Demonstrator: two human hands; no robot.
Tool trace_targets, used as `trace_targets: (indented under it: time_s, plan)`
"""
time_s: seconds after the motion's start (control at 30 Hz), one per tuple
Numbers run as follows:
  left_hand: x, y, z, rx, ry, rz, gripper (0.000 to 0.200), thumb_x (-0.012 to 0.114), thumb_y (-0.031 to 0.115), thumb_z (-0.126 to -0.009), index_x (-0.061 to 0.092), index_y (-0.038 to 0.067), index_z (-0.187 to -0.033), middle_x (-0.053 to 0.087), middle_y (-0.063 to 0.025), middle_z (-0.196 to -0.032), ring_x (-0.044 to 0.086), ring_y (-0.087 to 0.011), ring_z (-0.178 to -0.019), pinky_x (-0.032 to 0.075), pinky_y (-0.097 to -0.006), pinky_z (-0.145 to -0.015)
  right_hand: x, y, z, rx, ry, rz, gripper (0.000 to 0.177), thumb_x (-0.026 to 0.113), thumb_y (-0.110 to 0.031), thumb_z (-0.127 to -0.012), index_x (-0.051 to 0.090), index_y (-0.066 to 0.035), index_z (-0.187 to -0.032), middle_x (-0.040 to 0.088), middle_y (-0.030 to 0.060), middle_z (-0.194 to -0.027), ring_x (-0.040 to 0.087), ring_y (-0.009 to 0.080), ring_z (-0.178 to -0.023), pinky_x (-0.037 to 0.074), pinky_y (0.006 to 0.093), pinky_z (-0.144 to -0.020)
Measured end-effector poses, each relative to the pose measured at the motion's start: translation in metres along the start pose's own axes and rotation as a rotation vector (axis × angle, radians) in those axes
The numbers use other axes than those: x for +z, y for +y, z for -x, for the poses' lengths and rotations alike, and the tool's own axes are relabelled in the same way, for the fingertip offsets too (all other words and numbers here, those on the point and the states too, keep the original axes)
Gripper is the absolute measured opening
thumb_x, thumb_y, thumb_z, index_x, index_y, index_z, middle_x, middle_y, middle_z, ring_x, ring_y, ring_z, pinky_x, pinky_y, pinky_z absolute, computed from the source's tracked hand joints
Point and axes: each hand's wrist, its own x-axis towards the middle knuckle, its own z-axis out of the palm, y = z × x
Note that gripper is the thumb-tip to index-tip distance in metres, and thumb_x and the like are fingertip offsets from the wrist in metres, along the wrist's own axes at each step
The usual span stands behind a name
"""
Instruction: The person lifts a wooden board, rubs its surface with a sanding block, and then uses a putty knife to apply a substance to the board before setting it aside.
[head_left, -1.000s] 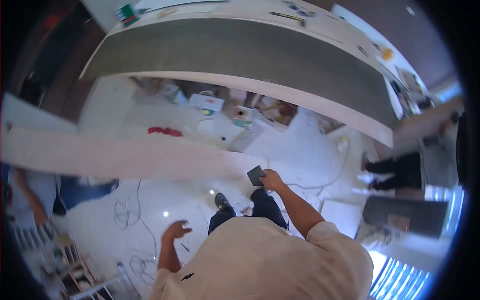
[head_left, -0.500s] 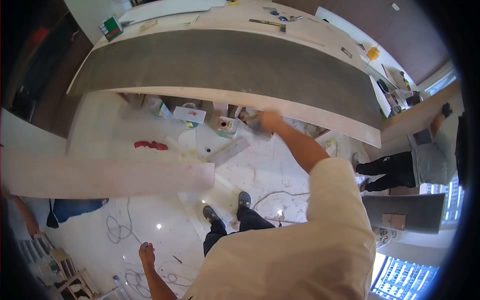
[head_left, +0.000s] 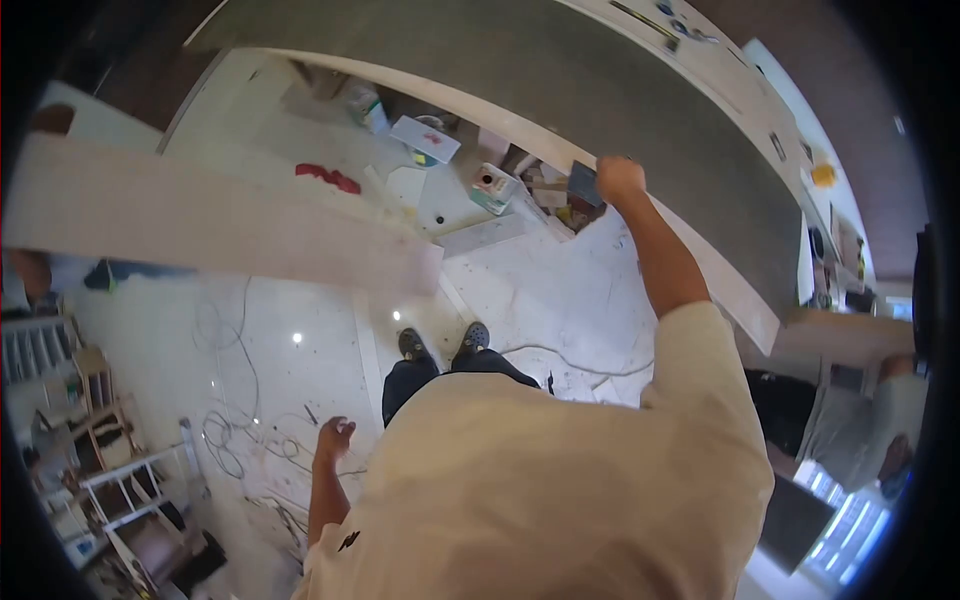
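Note:
My right hand (head_left: 622,180) is closed round a putty knife with a broad dark grey blade (head_left: 585,184); its handle is hidden in the fist. The blade lies right at the pale front edge (head_left: 520,125) of a long bench top with a grey-brown surface (head_left: 600,90). Low at my left side hangs my left hand (head_left: 336,437), fingers loosely curled and apart, with nothing visible in it, over the floor.
A long pale board (head_left: 210,215) juts in from the left, a person's arm (head_left: 30,272) below it. Under the bench are an open tin (head_left: 493,183), a white box (head_left: 425,138) and red cloth (head_left: 328,179). Cables (head_left: 222,440) lie on the floor. Another person (head_left: 850,420) is at right.
My right hand has moved right along the bench edge, and the blade is now plain to see. My view has turned, and the left board appears higher. My left hand stays low.

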Motion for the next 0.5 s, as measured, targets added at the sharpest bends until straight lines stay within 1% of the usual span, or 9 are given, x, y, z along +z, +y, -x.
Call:
trace_targets:
  time_s: [0.03, 0.1, 0.2, 0.23, 0.27, 0.3, 0.37, 0.4, 0.5]
  plan:
    - [-0.013, 0.032, 0.004, 0.027, -0.001, -0.03, 0.041, 0.062, 0.028, -0.082, 0.059, -0.006, -0.106, 0.064, -0.0241, -0.098, 0.063, -0.0343, -0.096, 0.048, -0.0376, -0.082, 0.0, -0.004, -0.007, -0.044, 0.044, -0.008, 0.016, 0.059, -0.016, -0.075, 0.068, -0.007, -0.085, 0.067, 0.0146, -0.092, 0.065, 0.0296, -0.089, 0.052, 0.0416, -0.074]
    - [-0.021, 0.042, -0.007, 0.06, 0.083, 0.007, 0.042, 0.062, 0.028, -0.083, 0.058, -0.006, -0.108, 0.064, -0.0237, -0.1, 0.062, -0.0346, -0.096, 0.048, -0.0372, -0.083, 0.016, -0.019, 0.017, -0.109, 0.099, -0.047, 0.017, 0.062, -0.018, -0.073, 0.068, -0.005, -0.083, 0.067, 0.0165, -0.091, 0.064, 0.0314, -0.089, 0.051, 0.0419, -0.075]
    - [-0.043, 0.063, -0.028, 0.091, 0.078, 0.031, 0.041, 0.061, 0.026, -0.084, 0.057, -0.005, -0.111, 0.064, -0.0231, -0.101, 0.062, -0.034, -0.097, 0.048, -0.0367, -0.083, 0.04, -0.042, 0.065, -0.094, -0.042, -0.31, 0.027, 0.063, -0.028, -0.075, 0.067, -0.003, -0.083, 0.065, 0.019, -0.087, 0.063, 0.0358, -0.086, 0.05, 0.0445, -0.077]
    - [-0.052, 0.072, -0.034, 0.107, 0.083, 0.013, 0.041, 0.061, 0.026, -0.085, 0.056, -0.005, -0.112, 0.064, -0.0225, -0.103, 0.062, -0.0331, -0.097, 0.048, -0.0364, -0.083, 0.056, -0.048, 0.085, -0.127, -0.036, -0.267, 0.031, 0.06, -0.034, -0.078, 0.067, -0.004, -0.08, 0.065, 0.0179, -0.085, 0.063, 0.0353, -0.084, 0.05, 0.045, -0.075]
    - [-0.063, 0.081, -0.037, 0.101, 0.085, 0.031, 0.042, 0.061, 0.026, -0.085, 0.056, -0.004, -0.113, 0.064, -0.0223, -0.103, 0.063, -0.0329, -0.096, 0.048, -0.0363, -0.083, 0.116, -0.039, 0.086, -0.262, -0.085, -0.098, 0.033, 0.056, -0.037, -0.082, 0.066, -0.006, -0.079, 0.065, 0.0156, -0.085, 0.062, 0.0338, -0.082, 0.048, 0.0461, -0.073]
    - [-0.075, 0.093, -0.041, 0.101, 0.096, 0.051, 0.042, 0.061, 0.027, -0.085, 0.056, -0.004, -0.113, 0.064, -0.0221, -0.104, 0.063, -0.0326, -0.096, 0.048, -0.0362, -0.083, 0.163, -0.032, 0.102, -0.264, -0.04, -0.174, 0.036, 0.054, -0.039, -0.083, 0.067, -0.006, -0.077, 0.066, 0.014, -0.086, 0.062, 0.0331, -0.082, 0.047, 0.0457, -0.073]
    - [-0.099, 0.112, -0.048, 0.119, 0.131, 0.081, 0.043, 0.061, 0.028, -0.086, 0.055, -0.003, -0.115, 0.064, -0.0214, -0.105, 0.063, -0.0317, -0.095, 0.048, -0.036, -0.084, 0.215, -0.032, 0.143, -0.138, -0.219, -0.16, 0.039, 0.054, -0.041, -0.083, 0.069, -0.006, -0.082, 0.066, 0.0167, -0.09, 0.062, 0.034, -0.086, 0.048, 0.0453, -0.08]
    - [-0.11, 0.115, -0.05, 0.126, 0.15, 0.09, 0.043, 0.061, 0.028, -0.086, 0.055, -0.003, -0.115, 0.064, -0.0214, -0.105, 0.063, -0.0316, -0.095, 0.048, -0.0359, -0.085, 0.206, -0.04, 0.167, -0.007, -0.402, -0.183, 0.039, 0.056, -0.041, -0.081, 0.069, -0.005, -0.087, 0.066, 0.018, -0.095, 0.062, 0.0347, -0.091, 0.048, 0.0445, -0.083]
    - [-0.134, 0.126, -0.052, 0.166, 0.167, 0.079, 0.043, 0.06, 0.028, -0.086, 0.056, -0.002, -0.116, 0.063, -0.0215, -0.105, 0.063, -0.0317, -0.096, 0.048, -0.0354, -0.085, 0.23, -0.035, 0.225, 0.087, -0.523, -0.175, 0.038, 0.063, -0.041, -0.075, 0.07, -0.006, -0.09, 0.066, 0.0171, -0.095, 0.062, 0.0336, -0.094, 0.049, 0.0411, -0.083]
